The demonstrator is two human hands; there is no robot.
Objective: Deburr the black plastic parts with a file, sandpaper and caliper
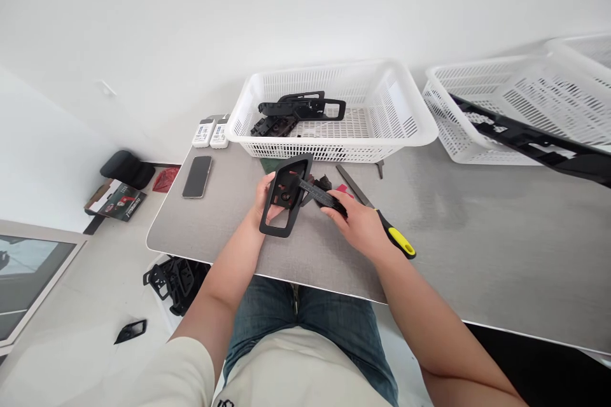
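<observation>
My left hand (265,198) is closed on the edge of a black plastic frame part (277,226), holding it tilted above the table's front half. The part has a rectangular opening at its lower end and a recessed middle. In my right hand (352,219) is a dark flat tool with fine markings (315,192), its end reaching into the part's recess. Just right of that hand lies a file (402,241) with a black and yellow handle. Dark scraps (324,182) and a small red piece (344,190) rest behind the tool.
A white basket (334,141) with black parts stands at the back; another basket (465,156) at right bears a long black strip (529,140). A phone (197,177) and two white containers (211,133) are at left. More parts (179,280) sit below the table.
</observation>
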